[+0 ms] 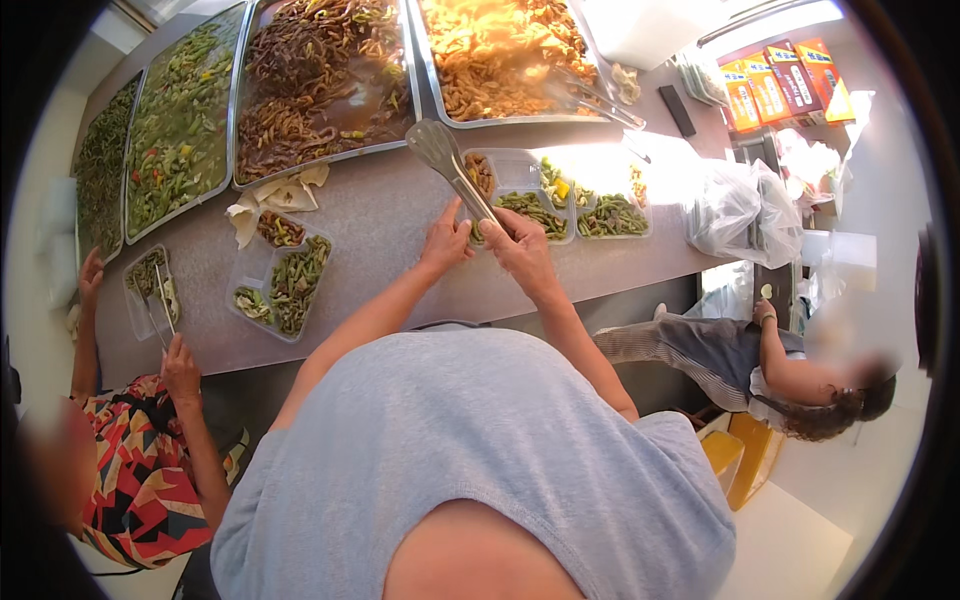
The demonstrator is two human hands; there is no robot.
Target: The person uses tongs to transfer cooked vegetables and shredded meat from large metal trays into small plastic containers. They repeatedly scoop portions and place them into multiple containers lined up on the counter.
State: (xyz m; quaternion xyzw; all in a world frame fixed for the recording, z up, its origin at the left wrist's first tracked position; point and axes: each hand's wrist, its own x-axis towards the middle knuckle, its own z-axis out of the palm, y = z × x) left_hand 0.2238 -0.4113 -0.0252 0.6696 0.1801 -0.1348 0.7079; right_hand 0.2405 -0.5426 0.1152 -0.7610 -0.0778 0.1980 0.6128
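My right hand [519, 244] grips metal serving tongs [459, 171], their broad heads pointing up and left. Beneath them sits a clear divided plastic container [517, 171] with cut green beans, a brown dish and yellow-green vegetables; one upper compartment looks bare. At its left edge is my left hand [445, 241], index finger stretched out; whether it grips the rim is hard to tell. Touching or close on the right stands a similar filled container [651, 225], partly washed out by sunlight. Another filled container [255, 264] lies to the left, beside crumpled paper [281, 196].
Large metal trays of brown strips [307, 90], green vegetables [184, 120], darker greens [105, 157] and sunlit food [502, 60] line the back. A co-worker's hand [180, 371] holds utensils over a container [139, 326]. Bagged containers [742, 206] and another person [720, 352] are right.
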